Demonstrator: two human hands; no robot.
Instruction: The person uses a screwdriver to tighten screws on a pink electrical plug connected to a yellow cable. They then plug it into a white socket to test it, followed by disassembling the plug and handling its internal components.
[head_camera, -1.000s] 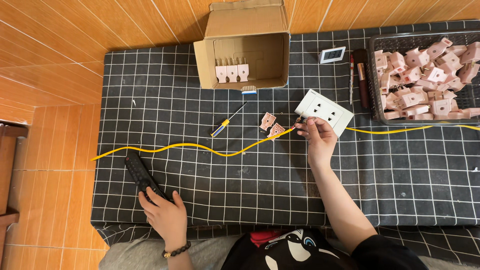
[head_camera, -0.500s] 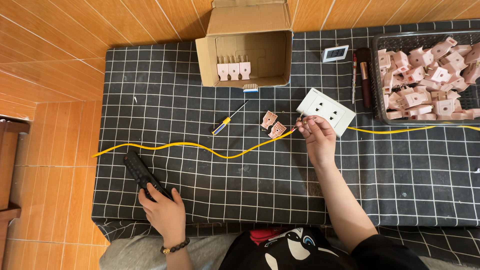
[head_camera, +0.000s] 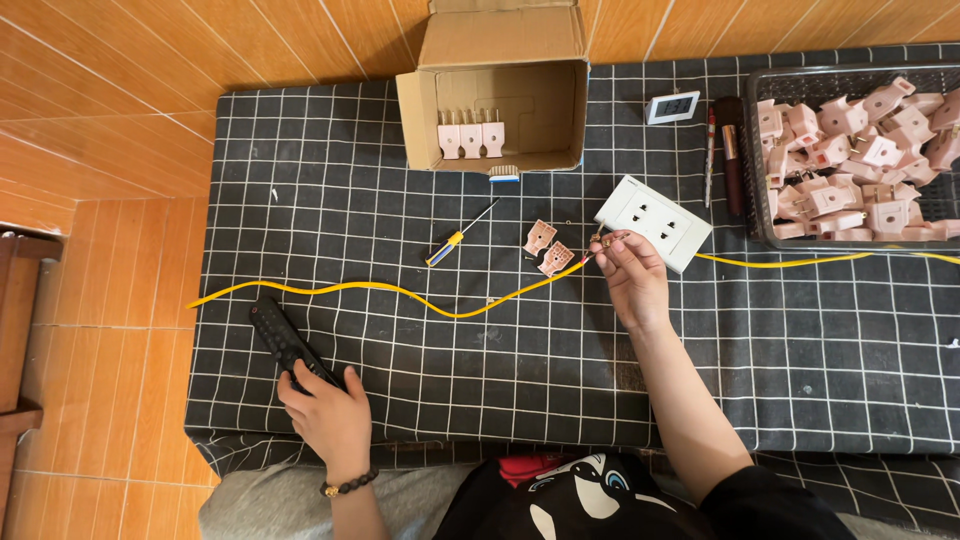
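Observation:
My left hand (head_camera: 325, 408) rests near the front edge of the checked cloth, fingers closed over the near end of a black remote control (head_camera: 283, 341). My right hand (head_camera: 630, 275) pinches the stripped end of a yellow cable (head_camera: 400, 291) that snakes leftward across the cloth. Just beyond those fingers lies a white wall socket plate (head_camera: 655, 221). Two small pink plug halves (head_camera: 547, 248) sit left of the hand, beside the cable end. A yellow-handled screwdriver (head_camera: 455, 240) lies further left.
An open cardboard box (head_camera: 500, 85) holding three pink plugs stands at the back centre. A black mesh basket (head_camera: 752, 150) full of pink plugs is at the back right, with a small white clock (head_camera: 672, 106) and dark tools (head_camera: 731, 150) beside it. Another yellow cable (head_camera: 790, 263) runs right.
My left hand has slid slightly along the remote. My right hand stays at the cable end by the socket plate.

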